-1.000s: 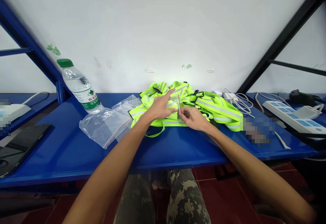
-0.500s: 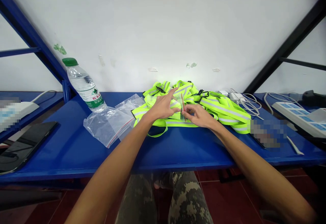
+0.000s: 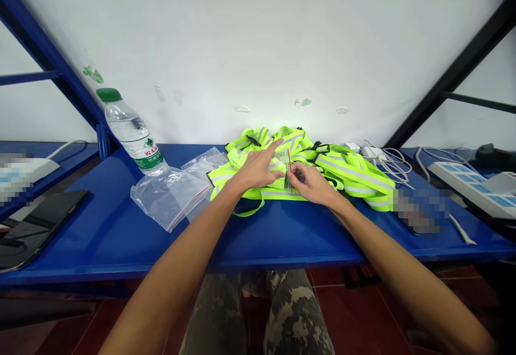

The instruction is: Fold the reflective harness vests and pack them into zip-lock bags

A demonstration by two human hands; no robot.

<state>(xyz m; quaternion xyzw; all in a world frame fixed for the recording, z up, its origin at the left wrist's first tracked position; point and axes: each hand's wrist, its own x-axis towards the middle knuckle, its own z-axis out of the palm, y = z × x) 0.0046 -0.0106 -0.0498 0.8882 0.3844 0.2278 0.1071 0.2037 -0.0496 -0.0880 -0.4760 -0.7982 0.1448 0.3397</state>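
A small clear zip bag (image 3: 284,168) with a red seal line stands between my hands, over a heap of fluorescent yellow reflective vests (image 3: 355,175) with grey stripes. My left hand (image 3: 258,169) presses on the bag's left side with its thumb, its fingers spread across the vests. My right hand (image 3: 309,184) pinches the bag's edge near the red seal. The bag's lower part is hidden behind my fingers.
Loose zip bags (image 3: 167,198) lie left of the vests on the blue metal table (image 3: 278,236), beside a water bottle (image 3: 131,132). White cables (image 3: 389,161) lie behind the vests. A power strip (image 3: 471,189) and a dark tablet (image 3: 36,220) sit further out.
The whole view has swung slightly, shifting the table to the right since the oldest frame. Both hands stay at the bag, and my right fingers sit closer to the red seal.
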